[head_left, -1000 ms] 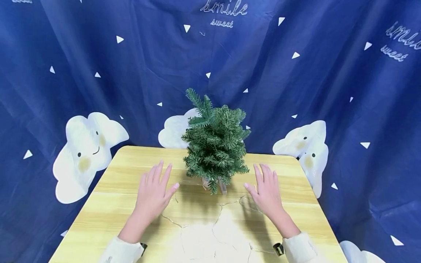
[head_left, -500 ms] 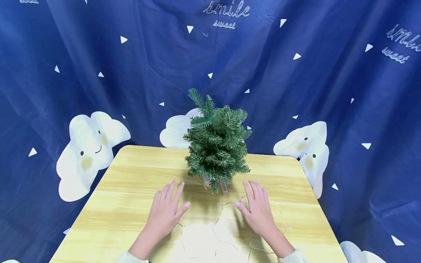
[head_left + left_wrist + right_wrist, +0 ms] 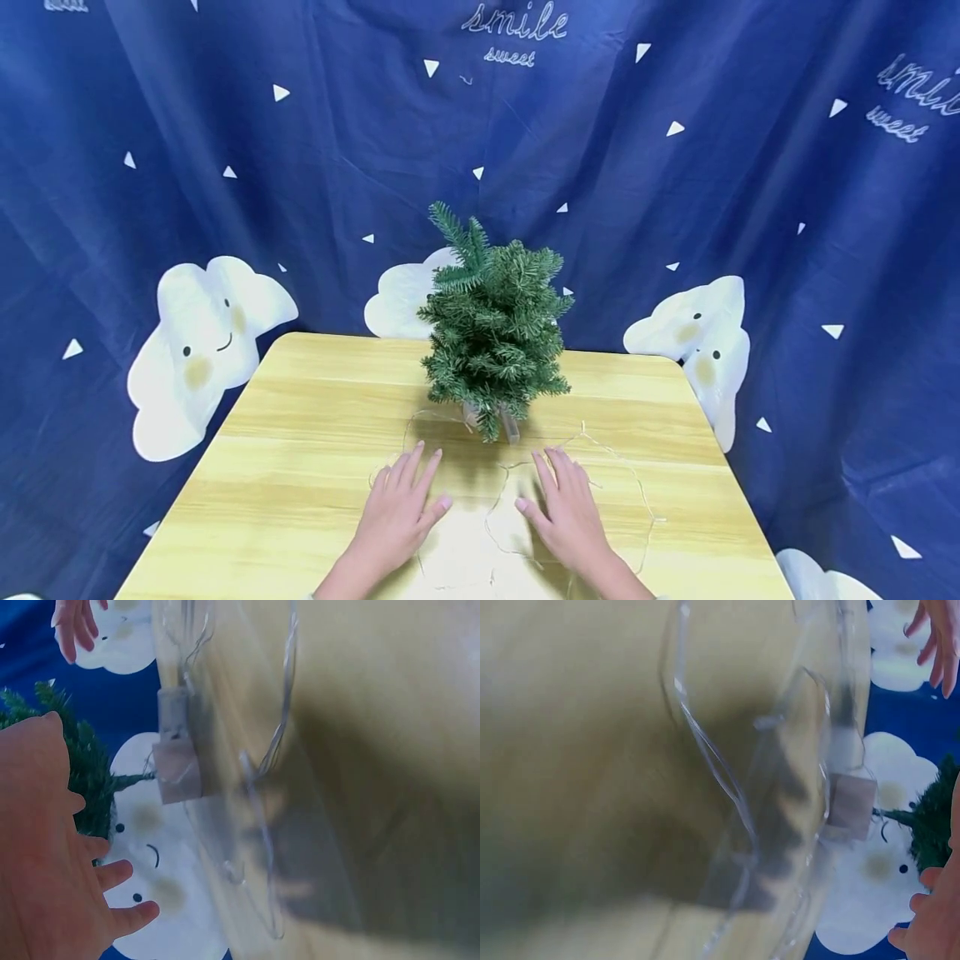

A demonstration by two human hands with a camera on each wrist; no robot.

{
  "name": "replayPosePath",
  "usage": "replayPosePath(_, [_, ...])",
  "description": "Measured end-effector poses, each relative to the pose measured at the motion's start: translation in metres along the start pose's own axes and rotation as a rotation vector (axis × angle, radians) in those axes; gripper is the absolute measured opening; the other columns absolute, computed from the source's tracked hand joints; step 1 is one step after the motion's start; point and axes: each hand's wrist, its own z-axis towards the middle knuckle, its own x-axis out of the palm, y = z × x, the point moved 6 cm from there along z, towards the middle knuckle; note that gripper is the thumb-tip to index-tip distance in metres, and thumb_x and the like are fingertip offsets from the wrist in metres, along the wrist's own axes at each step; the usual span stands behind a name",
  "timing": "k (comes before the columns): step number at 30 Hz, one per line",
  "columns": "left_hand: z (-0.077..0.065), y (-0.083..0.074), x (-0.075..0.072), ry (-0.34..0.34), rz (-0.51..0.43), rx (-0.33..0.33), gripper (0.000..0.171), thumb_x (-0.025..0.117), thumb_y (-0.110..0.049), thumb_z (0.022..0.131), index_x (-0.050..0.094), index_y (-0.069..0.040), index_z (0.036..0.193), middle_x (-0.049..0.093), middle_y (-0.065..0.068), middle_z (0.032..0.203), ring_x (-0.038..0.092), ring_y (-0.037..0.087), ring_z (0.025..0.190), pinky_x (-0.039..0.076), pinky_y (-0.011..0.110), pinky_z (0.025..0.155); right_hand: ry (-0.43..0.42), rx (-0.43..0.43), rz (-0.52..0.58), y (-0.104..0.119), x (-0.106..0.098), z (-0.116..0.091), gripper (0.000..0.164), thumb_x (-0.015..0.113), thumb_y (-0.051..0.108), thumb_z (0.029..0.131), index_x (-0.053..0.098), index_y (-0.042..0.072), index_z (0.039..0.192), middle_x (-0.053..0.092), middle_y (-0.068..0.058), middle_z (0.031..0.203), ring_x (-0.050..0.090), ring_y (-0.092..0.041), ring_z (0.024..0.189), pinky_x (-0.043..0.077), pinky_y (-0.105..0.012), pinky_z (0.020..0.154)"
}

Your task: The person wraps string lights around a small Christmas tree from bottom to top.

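Tree (image 3: 495,325) stands beyond spread fingers (image 3: 429,473); wire (image 3: 288,675) below.

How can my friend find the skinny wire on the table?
Look for the pale wood-grain table in front of the blue curtain, then the little green tree toward its back. In front of the tree, near the left hand and right hand, lies the thin, pale wire. Unlike the bushy, upright tree, it sprawls in loose, stringy loops.

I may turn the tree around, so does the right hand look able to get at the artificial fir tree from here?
Likely yes: the right hand appears empty, the artificial fir tree stands just ahead of it, and nothing taller than thin clear wire shows between them.
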Motion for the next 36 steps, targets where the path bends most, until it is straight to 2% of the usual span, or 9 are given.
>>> replayPosePath(6, [-0.007, -0.011, 0.017, 0.036, 0.006, 0.024, 0.069, 0.042, -0.059, 0.102, 0.037, -0.015, 0.156, 0.034, 0.018, 0.161, 0.039, 0.040, 0.142, 0.032, 0.064, 0.112, 0.021, -0.025, -0.009, 0.009, 0.011, -0.014, 0.075, 0.065, 0.049, 0.094, 0.042, 0.007, 0.152, 0.040, -0.020, 0.155, 0.034, -0.041, 0.145, -0.012, -0.027, 0.121])
replayPosePath(10, [-0.012, -0.019, 0.023, 0.047, -0.009, 0.044, 0.070, 0.043, -0.060, 0.102, 0.041, -0.013, 0.154, 0.035, 0.018, 0.160, 0.040, 0.040, 0.141, 0.033, 0.064, 0.111, 0.038, -0.040, -0.042, 0.013, 0.020, -0.022, 0.075, 0.062, 0.052, 0.095, 0.042, 0.008, 0.152, 0.043, -0.019, 0.154, 0.036, -0.039, 0.145, 0.010, -0.045, 0.124])
replayPosePath(13, [-0.015, -0.023, 0.027, 0.065, -0.009, 0.063, 0.071, 0.043, -0.060, 0.101, 0.043, -0.011, 0.152, 0.036, 0.019, 0.159, 0.040, 0.039, 0.140, 0.034, 0.064, 0.110, 0.063, -0.051, -0.048, 0.016, 0.028, -0.027, 0.074, 0.059, 0.053, 0.096, 0.041, 0.010, 0.153, 0.044, -0.018, 0.153, 0.036, -0.038, 0.145, 0.029, -0.056, 0.115])
replayPosePath(15, [-0.017, -0.024, 0.030, 0.097, -0.007, 0.069, 0.072, 0.042, -0.061, 0.101, 0.042, -0.011, 0.153, 0.035, 0.019, 0.159, 0.040, 0.039, 0.141, 0.034, 0.063, 0.111, 0.087, -0.050, -0.038, 0.018, 0.034, -0.030, 0.073, 0.059, 0.053, 0.097, 0.041, 0.010, 0.153, 0.045, -0.017, 0.152, 0.037, -0.038, 0.144, 0.033, -0.059, 0.113])
replayPosePath(20, [-0.022, -0.029, 0.039, 0.145, 0.023, 0.083, 0.073, 0.046, -0.061, 0.099, 0.043, -0.011, 0.152, 0.035, 0.018, 0.160, 0.039, 0.037, 0.142, 0.035, 0.062, 0.111, 0.084, -0.087, -0.067, 0.024, 0.044, -0.036, 0.072, 0.061, 0.054, 0.095, 0.044, 0.013, 0.151, 0.052, -0.008, 0.143, 0.046, -0.032, 0.136, 0.041, -0.056, 0.107])
replayPosePath(23, [-0.024, -0.031, 0.044, 0.142, 0.061, 0.108, 0.072, 0.052, -0.062, 0.096, 0.049, -0.012, 0.149, 0.042, 0.017, 0.155, 0.043, 0.035, 0.139, 0.038, 0.059, 0.109, 0.105, -0.099, -0.094, 0.026, 0.048, -0.039, 0.071, 0.058, 0.058, 0.095, 0.047, 0.014, 0.150, 0.056, -0.004, 0.136, 0.051, -0.027, 0.129, 0.044, -0.053, 0.103])
replayPosePath(29, [-0.028, -0.034, 0.053, 0.136, 0.105, 0.161, 0.068, 0.064, -0.062, 0.088, 0.061, -0.014, 0.136, 0.059, 0.006, 0.129, 0.054, 0.027, 0.121, 0.044, 0.049, 0.099, 0.225, -0.092, -0.125, 0.028, 0.055, -0.043, 0.073, 0.049, 0.067, 0.095, 0.052, 0.014, 0.145, 0.061, -0.001, 0.126, 0.055, -0.024, 0.118, 0.044, -0.050, 0.096])
replayPosePath(36, [-0.031, -0.032, 0.058, 0.195, 0.093, 0.160, 0.054, 0.075, -0.053, 0.083, 0.065, -0.019, 0.124, 0.059, -0.004, 0.114, 0.054, 0.019, 0.109, 0.046, 0.042, 0.093, 0.276, -0.124, -0.138, 0.029, 0.061, -0.045, 0.058, 0.050, 0.069, 0.094, 0.064, 0.023, 0.126, 0.058, 0.007, 0.118, 0.054, -0.017, 0.108, 0.044, -0.043, 0.088])
